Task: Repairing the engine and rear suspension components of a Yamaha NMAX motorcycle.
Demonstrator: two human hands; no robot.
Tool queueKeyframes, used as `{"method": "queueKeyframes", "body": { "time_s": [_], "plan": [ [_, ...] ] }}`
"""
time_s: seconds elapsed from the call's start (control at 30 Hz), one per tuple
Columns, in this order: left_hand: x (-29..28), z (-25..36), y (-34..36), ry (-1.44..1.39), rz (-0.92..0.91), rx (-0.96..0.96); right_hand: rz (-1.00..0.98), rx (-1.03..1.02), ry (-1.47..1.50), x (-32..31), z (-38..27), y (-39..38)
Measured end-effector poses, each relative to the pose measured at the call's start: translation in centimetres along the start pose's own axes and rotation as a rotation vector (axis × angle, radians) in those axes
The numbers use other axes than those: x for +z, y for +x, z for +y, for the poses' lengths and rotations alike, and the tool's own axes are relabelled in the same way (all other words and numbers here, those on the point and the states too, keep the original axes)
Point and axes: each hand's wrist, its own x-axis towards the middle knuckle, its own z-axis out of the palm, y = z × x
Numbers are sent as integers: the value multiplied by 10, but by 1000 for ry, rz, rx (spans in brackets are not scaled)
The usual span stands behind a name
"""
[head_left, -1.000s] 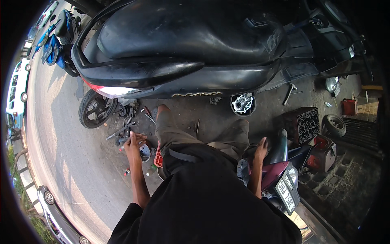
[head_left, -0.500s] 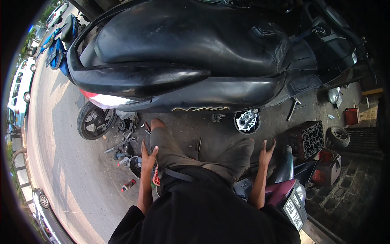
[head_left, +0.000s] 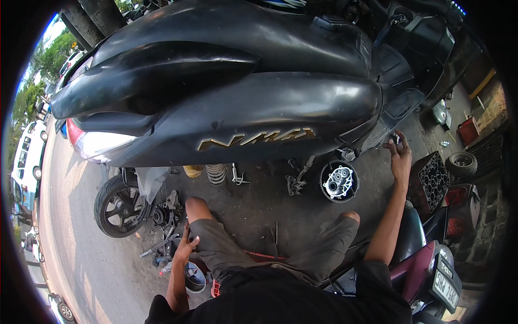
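My right hand is stretched forward to the floor beside the scooter's footboard. Its fingers are spread around a small metal tool, mostly hidden under the hand; a grip on it does not show. My left hand rests beside my left knee, fingers extended and thumb apart, holding nothing. A large black scooter stands across the view in front of me. Below its side, a round tub holds a silver engine cover.
At left are a loose wheel, greasy engine parts and a metal bowl. A coil spring lies under the scooter. To the right stand a dark crate, a small tyre and a maroon motorcycle.
My right hand has moved from beside my right knee forward to the tool on the floor. My left hand has lowered to my left knee. The view has shifted closer to the scooter.
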Motion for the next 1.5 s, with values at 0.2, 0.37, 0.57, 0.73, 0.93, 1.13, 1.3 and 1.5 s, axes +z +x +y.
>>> {"method": "queueKeyframes", "body": {
  "time_s": [0.2,0.37,0.57,0.73,0.93,1.13,1.3,1.5],
  "plan": [
    [-22,-257,-18,-735,-271,-478,-98,142,100,37,55,-89],
    [-22,-367,-63,-711,-288,-453,-201,301,27,93,81,-166],
    [-1,-267,-40,-34,-310,-301,-303,226,-2,210,79,-181],
    [-27,-233,-58,-128,11,-295,-791,556,206,327,86,-178],
    [-48,-240,-59,-266,178,-294,-711,644,230,411,98,-182],
    [-27,-136,-57,-94,729,322,-956,206,-313,496,123,-250],
    [21,-18,-13,425,727,765,-1051,323,-183,528,137,-291],
    [131,14,206,624,123,711,-869,549,489,455,69,-362]
  ]
}}
